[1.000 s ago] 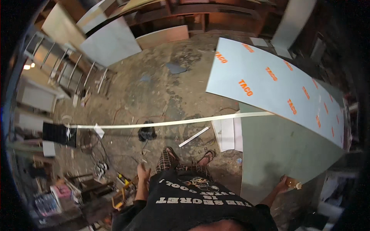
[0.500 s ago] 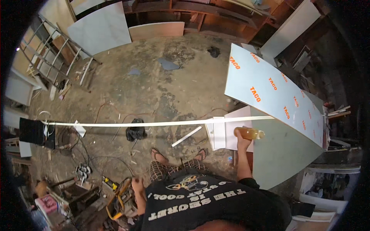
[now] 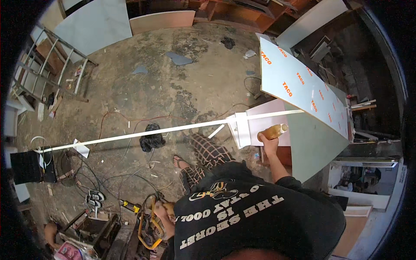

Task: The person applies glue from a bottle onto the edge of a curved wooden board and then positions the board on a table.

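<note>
My right hand [image 3: 270,145] is wrapped round a clear bottle [image 3: 274,131] of yellowish-brown liquid, tilted almost flat with its pale neck pointing right. Beneath it lie a pale pink panel [image 3: 275,106] and a grey-green board [image 3: 310,149]. A long narrow white strip [image 3: 173,129] runs across in front of me, from a black item [image 3: 32,167] at the left to the boards at the right. My left hand [image 3: 161,211] hangs low beside my body, above or near a yellow-framed tool [image 3: 151,227]; its fingers are too unclear to read.
A large white sheet with orange print [image 3: 303,84] leans over the boards at right. A metal ladder frame [image 3: 54,65] stands far left. Black plastic [image 3: 151,138], cables and scraps lie on the concrete floor. A cluttered wooden bench [image 3: 89,229] sits at lower left.
I have stepped and turned, one foot going forward toward the boards. The bottle, still in my right hand, has risen slightly in view and tipped upward. My left hand has shifted toward my body.
</note>
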The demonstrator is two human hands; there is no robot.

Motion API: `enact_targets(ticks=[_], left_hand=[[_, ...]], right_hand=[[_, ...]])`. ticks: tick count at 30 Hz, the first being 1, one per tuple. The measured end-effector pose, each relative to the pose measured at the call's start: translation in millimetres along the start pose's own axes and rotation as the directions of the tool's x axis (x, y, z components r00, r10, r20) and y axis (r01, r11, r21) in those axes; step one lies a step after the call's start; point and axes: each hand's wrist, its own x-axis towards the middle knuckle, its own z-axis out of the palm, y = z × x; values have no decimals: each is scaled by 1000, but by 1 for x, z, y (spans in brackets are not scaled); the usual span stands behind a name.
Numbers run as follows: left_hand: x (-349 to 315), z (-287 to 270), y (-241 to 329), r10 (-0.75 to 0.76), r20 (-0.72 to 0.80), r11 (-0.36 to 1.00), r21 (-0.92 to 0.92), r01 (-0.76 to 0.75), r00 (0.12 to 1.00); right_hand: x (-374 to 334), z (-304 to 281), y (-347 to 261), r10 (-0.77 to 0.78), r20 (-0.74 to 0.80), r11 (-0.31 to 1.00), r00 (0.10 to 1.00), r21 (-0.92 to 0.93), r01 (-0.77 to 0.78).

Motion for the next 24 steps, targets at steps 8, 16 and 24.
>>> enact_targets(ticks=[8, 16, 24], left_hand=[[44, -33, 175, 434, -109, 881, -158, -447, 894], [46, -41, 19, 311, 125, 897, 290, -335, 942], [39, -20, 96, 264, -22, 902, 360, -239, 964]], right_hand=[[0, 58, 5, -33, 87, 986, 996, 165, 18], [-6, 130, 1, -86, 65, 946, 994, 319, 61], [85, 186, -12, 153, 29, 896, 988, 417, -152]])
